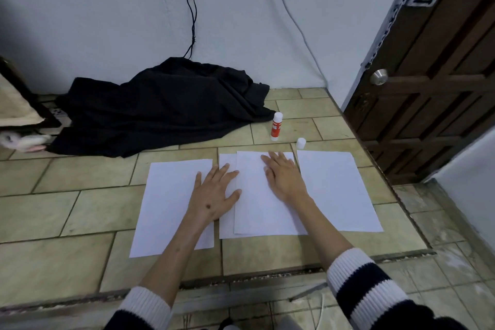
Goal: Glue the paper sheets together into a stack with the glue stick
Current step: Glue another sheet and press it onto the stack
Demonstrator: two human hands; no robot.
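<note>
The light is dim, cool and even, with a bluish cast on the wall (107, 8) and the white paper sheets (171, 203). Shadows are soft and faint, only thin ones under the hands. No glare shows. The wide lens bends the door (434, 75) and floor tiles (67, 211) toward the edges. The sleeves (367, 286) at the bottom look soft and slightly blurred.

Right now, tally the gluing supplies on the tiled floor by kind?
White paper sheets: 4, left, right, and two overlapped in the middle
Red-and-white glue stick: 1
Loose white plastic cap: 1
Total: 6
</note>
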